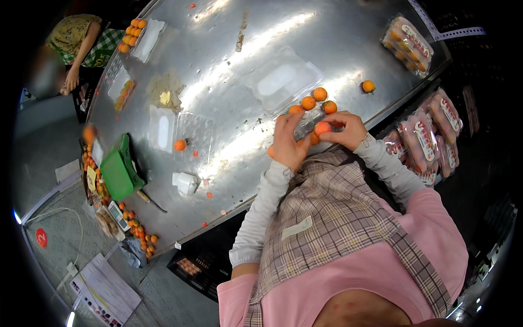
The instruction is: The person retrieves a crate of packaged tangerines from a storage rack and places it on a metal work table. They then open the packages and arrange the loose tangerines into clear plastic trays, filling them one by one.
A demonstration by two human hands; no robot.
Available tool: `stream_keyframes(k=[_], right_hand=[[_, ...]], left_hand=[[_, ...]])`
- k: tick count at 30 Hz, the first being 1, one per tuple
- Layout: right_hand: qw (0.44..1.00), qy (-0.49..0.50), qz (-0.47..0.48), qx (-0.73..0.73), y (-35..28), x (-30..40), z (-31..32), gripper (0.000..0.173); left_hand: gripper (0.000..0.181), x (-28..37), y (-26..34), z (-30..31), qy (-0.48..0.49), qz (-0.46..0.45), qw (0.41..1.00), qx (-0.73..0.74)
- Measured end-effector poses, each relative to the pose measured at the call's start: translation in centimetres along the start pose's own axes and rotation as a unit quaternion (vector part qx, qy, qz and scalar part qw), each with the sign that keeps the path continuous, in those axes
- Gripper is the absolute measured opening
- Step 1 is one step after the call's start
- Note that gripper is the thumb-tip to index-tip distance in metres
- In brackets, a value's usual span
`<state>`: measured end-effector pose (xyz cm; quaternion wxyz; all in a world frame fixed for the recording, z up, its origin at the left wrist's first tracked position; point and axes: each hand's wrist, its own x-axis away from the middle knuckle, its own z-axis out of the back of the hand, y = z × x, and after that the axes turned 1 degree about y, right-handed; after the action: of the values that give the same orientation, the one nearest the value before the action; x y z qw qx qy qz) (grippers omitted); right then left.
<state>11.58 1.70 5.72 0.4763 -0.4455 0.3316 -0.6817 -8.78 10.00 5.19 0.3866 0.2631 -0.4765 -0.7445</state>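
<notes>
Several small orange fruits sit in and along a clear plastic clamshell tray at the near edge of a metal table. My right hand holds a redder orange fruit between thumb and fingers, over the tray's right part. Curled over the left part of the tray is my left hand, its fingers spread around the fruits; whether it grips one is hidden. The tray's transparent lid lies folded back beyond the hands. A single orange fruit with a green stem rests to the right.
Packed fruit boxes stand at the table's far right corner and in a pile below its edge. Leftward lie an open clamshell, crumpled white paper, a green scoop and loose fruits. Another person's arm is at upper left.
</notes>
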Motion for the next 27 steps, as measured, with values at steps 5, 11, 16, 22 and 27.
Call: stream_keyframes(k=[5,11,16,22,27], right_hand=[[0.992,-0.041,-0.013,-0.116,-1.8,-0.5,-1.8,0.038],[0.983,-0.002,-0.035,-0.178,-2.8,-2.0,-1.3,0.045],[0.992,-0.018,-0.027,-0.123,-2.9,-2.7,-0.9,0.043],[0.983,-0.072,-0.019,-0.166,-3.6,-2.9,-3.0,0.028],[0.986,-0.067,-0.003,-0.151,-4.4,-3.0,-4.3,0.021]], left_hand=[[0.061,1.7,2.5,0.2,-0.012,-0.019,1.0,0.02],[0.054,3.2,1.6,0.6,0.052,0.184,0.918,0.348],[0.054,4.0,1.3,2.2,0.1,0.225,0.855,0.456],[0.055,4.6,0.4,3.4,0.116,0.222,0.827,0.504],[0.051,4.5,-0.2,3.8,0.136,0.24,0.828,0.487]])
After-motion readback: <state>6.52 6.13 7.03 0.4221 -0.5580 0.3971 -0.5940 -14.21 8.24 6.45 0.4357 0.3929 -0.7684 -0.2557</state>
